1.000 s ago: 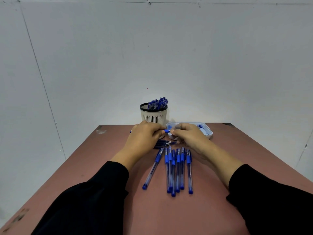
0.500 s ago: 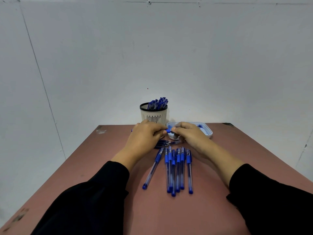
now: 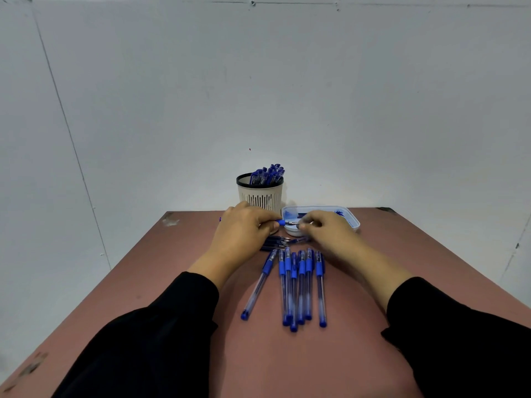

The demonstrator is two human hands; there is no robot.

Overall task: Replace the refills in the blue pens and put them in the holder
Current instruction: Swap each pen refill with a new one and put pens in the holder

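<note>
The left hand point(image 3: 241, 237) and the right hand point(image 3: 330, 234) meet over the far middle of the bench point(image 3: 172, 282), just in front of the holder point(image 3: 260, 193) and above the near edge of the tray point(image 3: 352, 221). The left hand has its fingers curled round a blue pen point(image 3: 281, 222), of which only the blue grip end shows past the fingertips. The right hand pinches the thin tip part point(image 3: 293, 223) that sticks out of that end, between thumb and forefinger; whether this is the refill itself or the pen's metal point is too small to tell. The two hands are nearly touching.

The holder is a pale slotted cup with a dark rim, standing upright at the back of the bench, with a bunch of blue pens point(image 3: 268, 175) leaning in it. Just to its right lies the shallow white tray with blue marks inside. Below the hands, a small heap of dark refills point(image 3: 274, 243) lies crosswise on the bench. Nearer the person, a row of pens point(image 3: 300, 285) lies side by side, pointing away, with one pen point(image 3: 260, 282) apart on the left at a slant. Black sleeves point(image 3: 138, 340) cover both forearms.
</note>
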